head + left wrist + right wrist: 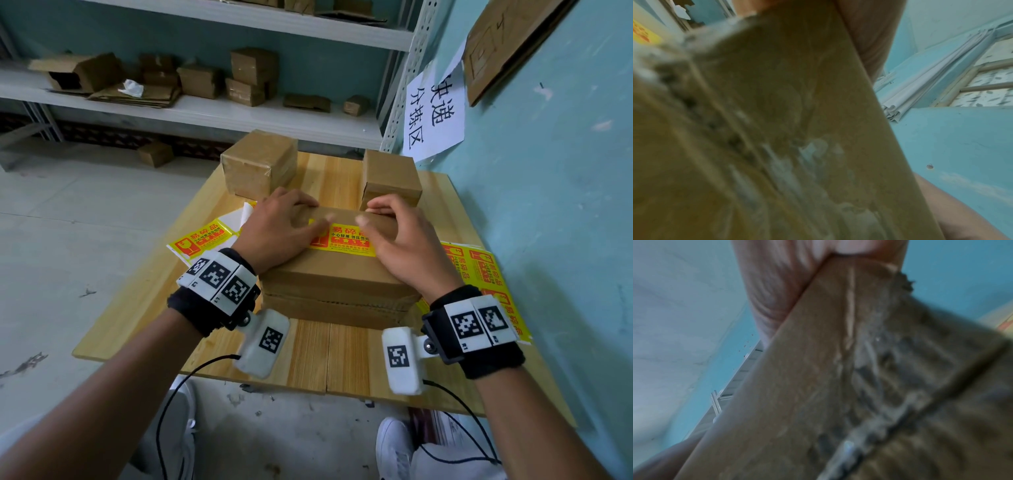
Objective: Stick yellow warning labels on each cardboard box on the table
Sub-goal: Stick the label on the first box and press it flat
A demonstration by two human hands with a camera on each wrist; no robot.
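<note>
Lying crosswise on the near box (335, 274), the yellow label (346, 241) spans between left hand (284, 228) and right hand (399, 236), both spread flat, pressing

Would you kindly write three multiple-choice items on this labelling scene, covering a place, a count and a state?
1. Where does the yellow warning label between the hands lie?
A. On top of the near cardboard box
B. On the floor
C. On the shelf

2. How many cardboard boxes stand on the wooden table?
A. One
B. Three
C. Six

3. What are the left hand and right hand doing?
A. Hanging off the table
B. Lifting a far box
C. Resting on the near box top at the label's two ends

Answers: 1 A, the label lies flat on the box top. 2 B, one near box plus the far left box and far right box. 3 C, both hands lie on that box.
</note>
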